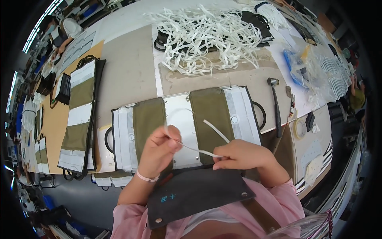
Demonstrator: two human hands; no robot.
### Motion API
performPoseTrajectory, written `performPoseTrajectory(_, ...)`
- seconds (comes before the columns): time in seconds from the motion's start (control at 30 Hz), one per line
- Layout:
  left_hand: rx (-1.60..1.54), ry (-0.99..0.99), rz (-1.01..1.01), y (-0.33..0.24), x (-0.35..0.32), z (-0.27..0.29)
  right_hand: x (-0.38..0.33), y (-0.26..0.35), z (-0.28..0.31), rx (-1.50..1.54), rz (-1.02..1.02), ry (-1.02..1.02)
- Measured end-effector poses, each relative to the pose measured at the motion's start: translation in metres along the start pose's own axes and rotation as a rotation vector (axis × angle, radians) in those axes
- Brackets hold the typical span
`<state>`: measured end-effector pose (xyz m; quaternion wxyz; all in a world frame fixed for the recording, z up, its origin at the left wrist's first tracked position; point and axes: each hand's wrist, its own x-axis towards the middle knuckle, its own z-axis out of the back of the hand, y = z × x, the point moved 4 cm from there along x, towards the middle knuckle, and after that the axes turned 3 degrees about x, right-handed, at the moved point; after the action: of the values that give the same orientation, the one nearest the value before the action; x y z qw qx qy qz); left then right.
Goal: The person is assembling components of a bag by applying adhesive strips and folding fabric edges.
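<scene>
A thin white strap (197,150) stretches between my two hands. My left hand (158,149) pinches it between thumb and fingers, and a loop of it curves up beyond that grip. Closed on the same strap is my right hand (242,155), with a loose end (215,129) sticking out past its knuckles. Both hands are above a flat bag piece (148,119) in white and olive green fabric, lying on the table. Black edging runs round it, and black loop handles (259,115) show at its sides. Small metal studs dot its white middle strip.
A tangled heap of white straps (211,40) lies at the back. Similar bag pieces (81,111) are stacked at left. To the right are a hammer (275,105), a tape roll (300,128) and clear plastic bags (314,75). A person (69,32) works at far left.
</scene>
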<state>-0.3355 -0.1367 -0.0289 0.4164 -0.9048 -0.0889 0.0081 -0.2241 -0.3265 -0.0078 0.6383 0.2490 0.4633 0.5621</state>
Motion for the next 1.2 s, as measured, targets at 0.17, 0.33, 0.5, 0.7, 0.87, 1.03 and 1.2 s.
performPoseTrajectory(0.17, -0.206, -0.304, -0.225, -0.033, -0.039, 0.061, -0.046, -0.031, 0.02, 0.435, -0.001, -0.39)
performPoseTrajectory(0.33, -0.157, -0.374, -0.331, -0.066, -0.063, 0.097, -0.061, -0.054, 0.036, 0.546, -0.086, -0.56)
performPoseTrajectory(0.5, 0.242, -0.531, -0.223, -0.088, -0.043, 0.139, -0.018, -0.095, 0.069, 0.262, -0.172, -0.945)
performPoseTrajectory(0.7, 0.871, -0.665, -0.057, -0.071, -0.014, 0.212, 0.03, -0.154, 0.074, -0.046, -0.201, -1.168)
performPoseTrajectory(0.87, 0.984, -0.72, 0.098, -0.04, -0.042, 0.18, 0.005, -0.154, 0.061, -0.396, -0.13, -1.144)
performPoseTrajectory(1.03, 0.76, -0.673, 0.188, -0.021, -0.074, 0.152, -0.02, -0.146, 0.075, -0.445, -0.383, -0.886)
performPoseTrajectory(1.2, 0.789, -0.621, 0.208, -0.021, -0.073, 0.147, 0.067, -0.044, 0.091, -0.912, -0.181, -0.933)
